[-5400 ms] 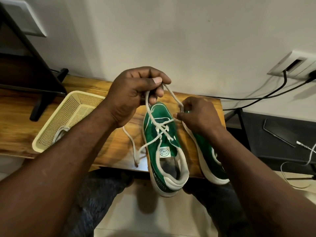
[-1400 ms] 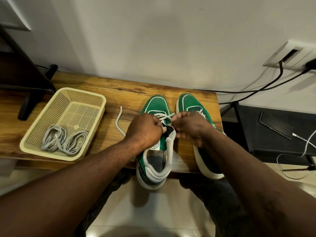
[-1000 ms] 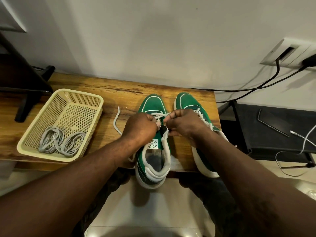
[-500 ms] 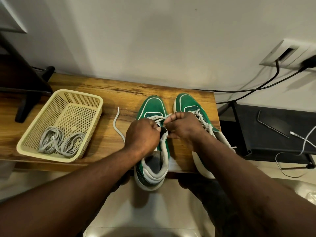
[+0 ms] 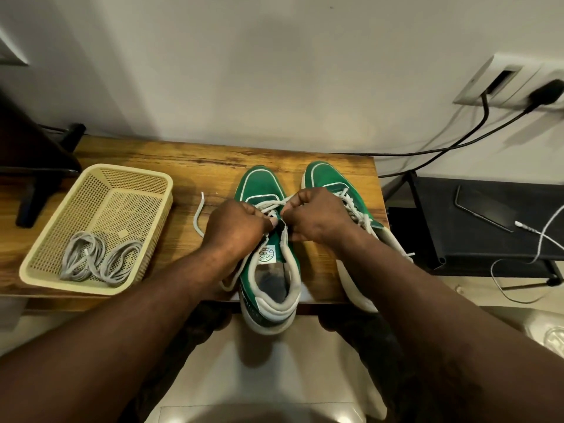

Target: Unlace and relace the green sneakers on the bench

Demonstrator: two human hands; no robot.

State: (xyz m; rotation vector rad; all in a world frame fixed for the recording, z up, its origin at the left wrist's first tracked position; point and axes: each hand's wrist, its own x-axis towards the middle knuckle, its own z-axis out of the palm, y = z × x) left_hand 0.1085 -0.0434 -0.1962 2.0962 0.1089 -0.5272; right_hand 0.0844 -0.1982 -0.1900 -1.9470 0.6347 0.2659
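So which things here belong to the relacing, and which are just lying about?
In the job: left hand and right hand, pinching the white lace of the left green sneaker; right green sneaker; bench.
Lying about: basket holding grey laces, untouched; phone; white cable; wall socket.

Cream basket (image 5: pixel 134 186); phone (image 5: pixel 485 207); wall socket (image 5: pixel 518 87)

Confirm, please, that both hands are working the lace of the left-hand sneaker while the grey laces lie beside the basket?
Not quite: the head view shows the grey laces lying inside the basket, not beside it. The left hand and right hand do work the lace of the left-hand sneaker.
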